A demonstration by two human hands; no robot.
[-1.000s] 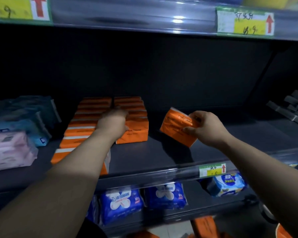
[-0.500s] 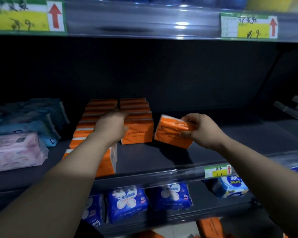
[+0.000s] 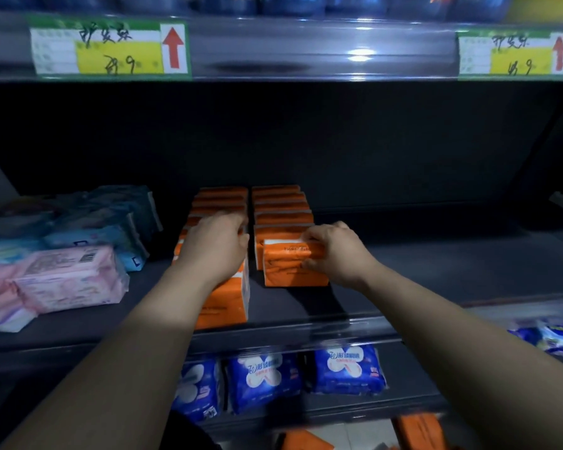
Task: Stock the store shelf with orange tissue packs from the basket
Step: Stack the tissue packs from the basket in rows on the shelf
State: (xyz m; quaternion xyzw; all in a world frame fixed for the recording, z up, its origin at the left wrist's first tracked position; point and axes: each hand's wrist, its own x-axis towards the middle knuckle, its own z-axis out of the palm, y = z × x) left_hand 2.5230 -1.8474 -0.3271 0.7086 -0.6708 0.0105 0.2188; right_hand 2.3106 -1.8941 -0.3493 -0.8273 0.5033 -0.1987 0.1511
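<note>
Getting there — two rows of orange packs [image 3: 278, 203] are shelved, another pack [image 3: 293, 269] is gripped by the right hand [image 3: 337, 253]; left hand [image 3: 215, 245] is rested on them, grip unclear — shelf [image 3: 436, 264] space is left.

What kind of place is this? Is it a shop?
Most likely a shop, at a stocked shelf. Price tags with red arrows sit on the shelf edge, many identical orange tissue packs stand in neat rows, and blue packs lie underneath. The right hand holds one more orange pack.
</note>
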